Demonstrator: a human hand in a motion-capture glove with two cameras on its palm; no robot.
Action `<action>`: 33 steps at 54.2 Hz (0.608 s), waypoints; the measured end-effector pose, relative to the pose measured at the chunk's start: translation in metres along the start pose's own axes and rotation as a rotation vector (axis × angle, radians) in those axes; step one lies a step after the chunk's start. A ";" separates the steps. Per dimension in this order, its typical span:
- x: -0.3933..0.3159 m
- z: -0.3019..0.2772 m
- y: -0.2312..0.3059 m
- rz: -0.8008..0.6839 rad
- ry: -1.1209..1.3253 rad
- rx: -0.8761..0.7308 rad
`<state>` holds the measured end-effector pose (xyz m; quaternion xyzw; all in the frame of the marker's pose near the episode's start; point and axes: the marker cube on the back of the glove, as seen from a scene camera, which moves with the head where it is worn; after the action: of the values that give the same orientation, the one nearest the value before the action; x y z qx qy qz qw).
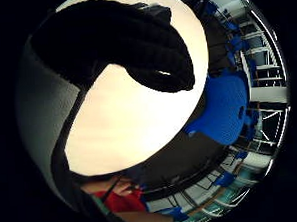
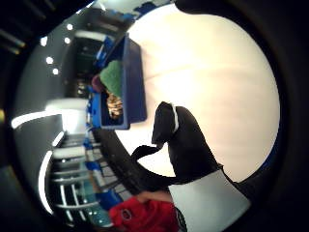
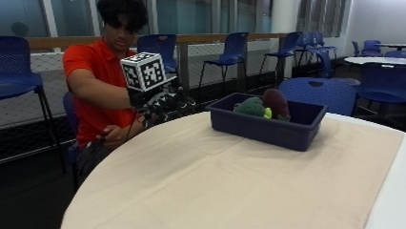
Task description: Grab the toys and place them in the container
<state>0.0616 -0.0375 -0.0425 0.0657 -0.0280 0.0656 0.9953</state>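
Observation:
A dark blue container (image 3: pixel 266 130) stands on the beige-covered table (image 3: pixel 222 186), toward its far side. Inside it lie a green plush toy (image 3: pixel 252 107) and a dark maroon toy (image 3: pixel 277 102). My gloved right hand (image 3: pixel 162 102) hangs in the air over the table edge nearest the person, well to the left of the container. Its fingers (image 1: pixel 130 47) are loosely curled and hold nothing. In the thumb side palm view the container (image 2: pixel 133 82) shows the green toy (image 2: pixel 112 77) and a brown patterned toy (image 2: pixel 114 104), with the hand (image 2: pixel 186 145) apart from them.
The person's bare left hand (image 3: pixel 114 136) sits low by the table edge. A blue chair (image 3: pixel 317 93) stands just behind the container, and more chairs line a railing at the back. Bare beige cloth stretches in front of the container.

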 end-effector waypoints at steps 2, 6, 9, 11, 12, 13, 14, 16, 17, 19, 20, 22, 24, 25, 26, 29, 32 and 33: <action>0.002 -0.003 0.003 0.001 0.000 0.003; 0.007 -0.007 0.007 0.002 -0.003 0.007; 0.011 -0.010 0.008 0.009 -0.004 0.011; 0.015 -0.011 0.010 0.014 -0.004 0.012; 0.017 -0.012 0.010 0.018 -0.003 0.012; 0.020 -0.013 0.010 0.022 -0.002 0.012; 0.023 -0.013 0.010 0.026 -0.002 0.010; 0.028 -0.014 0.011 0.034 -0.003 0.006; 0.030 -0.014 0.011 0.037 -0.004 0.004; 0.034 -0.014 0.011 0.044 -0.009 0.001; 0.036 -0.013 0.011 0.048 -0.012 -0.001; 0.039 -0.013 0.011 0.055 -0.015 -0.003; 0.042 -0.013 0.011 0.059 -0.015 -0.005; 0.044 -0.012 0.010 0.060 -0.013 -0.006; 0.045 -0.012 0.010 0.059 -0.011 -0.007; 0.046 -0.011 0.010 0.058 -0.007 -0.010; 0.047 -0.009 0.009 0.057 -0.007 -0.012; 0.047 -0.009 0.009 0.057 -0.008 -0.014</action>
<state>0.1074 -0.0216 -0.0474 0.0582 -0.0344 0.0934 0.9933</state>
